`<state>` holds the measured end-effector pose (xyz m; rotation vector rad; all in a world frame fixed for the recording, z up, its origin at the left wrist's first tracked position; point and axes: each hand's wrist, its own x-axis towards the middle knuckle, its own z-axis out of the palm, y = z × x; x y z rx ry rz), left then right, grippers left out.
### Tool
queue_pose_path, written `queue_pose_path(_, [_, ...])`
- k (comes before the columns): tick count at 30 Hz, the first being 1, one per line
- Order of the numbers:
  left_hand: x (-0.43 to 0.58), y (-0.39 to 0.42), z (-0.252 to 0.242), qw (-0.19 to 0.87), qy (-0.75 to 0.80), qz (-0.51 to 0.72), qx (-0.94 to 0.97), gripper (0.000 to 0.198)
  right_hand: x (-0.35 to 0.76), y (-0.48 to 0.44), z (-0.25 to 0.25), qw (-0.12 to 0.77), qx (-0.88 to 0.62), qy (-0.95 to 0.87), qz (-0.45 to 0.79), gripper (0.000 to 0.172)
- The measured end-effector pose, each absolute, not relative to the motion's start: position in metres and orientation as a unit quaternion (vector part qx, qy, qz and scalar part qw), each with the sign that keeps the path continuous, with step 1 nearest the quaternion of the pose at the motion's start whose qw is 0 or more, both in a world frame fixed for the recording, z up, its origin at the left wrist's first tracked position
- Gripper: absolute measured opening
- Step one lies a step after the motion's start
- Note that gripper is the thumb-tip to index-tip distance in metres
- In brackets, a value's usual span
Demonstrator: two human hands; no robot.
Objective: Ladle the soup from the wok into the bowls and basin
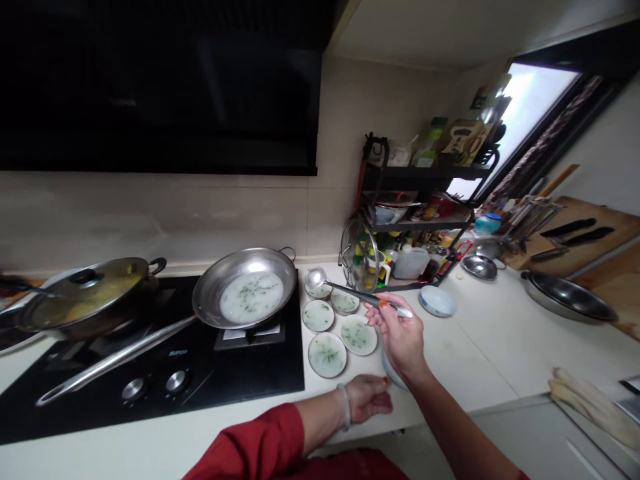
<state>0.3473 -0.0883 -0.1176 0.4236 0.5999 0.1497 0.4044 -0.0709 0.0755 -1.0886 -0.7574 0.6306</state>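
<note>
My right hand (404, 337) is closed round the handle of a metal ladle (345, 291). The ladle's head hangs over the back-left one of several small bowls; a front bowl (327, 355) and a middle bowl (359, 335) hold pale, milky soup with green bits. Near the counter's front edge, my left hand (369, 399) has loosely bent fingers and nothing visible in them. Its fingertips are close to another bowl (391, 372), mostly hidden behind my right hand; whether they touch cannot be made out. A steel frying pan (245, 288) on the stove contains the same pale soup.
A lidded pan (90, 293) stands on the left of the black stove (200, 380). Behind the bowls, a glass lid (359, 257) leans by a spice rack (425, 172). Rightward are a light bowl (437, 301), a dark pan (570, 297) and a cloth (593, 407).
</note>
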Motion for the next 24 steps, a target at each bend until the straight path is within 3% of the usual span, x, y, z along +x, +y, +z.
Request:
queue_pose_path(4, [0.272, -0.085, -0.119, 0.905, 0.374, 0.072, 0.190, 0.041, 0.399, -0.062, 0.071, 0.745, -0.482, -0.344, 0.307, 0.021])
queue_pose_path(9, [0.227, -0.066, -0.113, 0.822, 0.468, 0.300, 0.120, 0.035, 0.393, -0.054, 0.069, 0.754, -0.467, -0.331, 0.322, 0.022])
queue_pose_path(13, [0.239, -0.049, -0.114, 0.842, 0.435, 0.299, 0.108, 0.050, 0.392, -0.050, 0.069, 0.754, -0.473, -0.324, 0.321, 0.024])
queue_pose_path(24, [0.246, -0.032, -0.128, 0.869, 0.388, 0.302, 0.049, 0.054, 0.389, -0.047, 0.066, 0.766, -0.456, -0.312, 0.330, 0.025])
